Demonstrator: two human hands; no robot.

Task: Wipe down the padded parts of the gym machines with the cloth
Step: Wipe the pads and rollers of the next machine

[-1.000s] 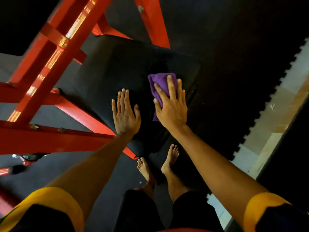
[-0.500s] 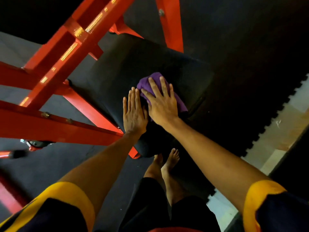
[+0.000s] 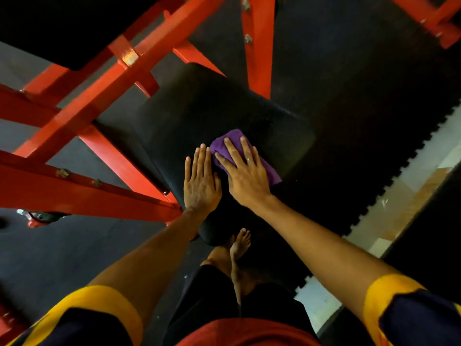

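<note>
**While left hand braces, right hand presses cloth on pad**

Purple cloth (image 3: pixel 269 169) lies flat on the near-right part of the black seat pad (image 3: pixel 212 113). Right hand (image 3: pixel 245 178) is on top of it, fingers straight and spread, pressing down, not curled round it. Left hand (image 3: pixel 200 186) is flat on the bare pad just beside the cloth, fingers straight and together, holding nothing. Red steel frame (image 3: pixel 82 196) runs along the pad's left side. Black floor mat (image 3: pixel 349 96) lies to the right. One bare foot (image 3: pixel 242 242) shows below the pad's near edge.
</note>
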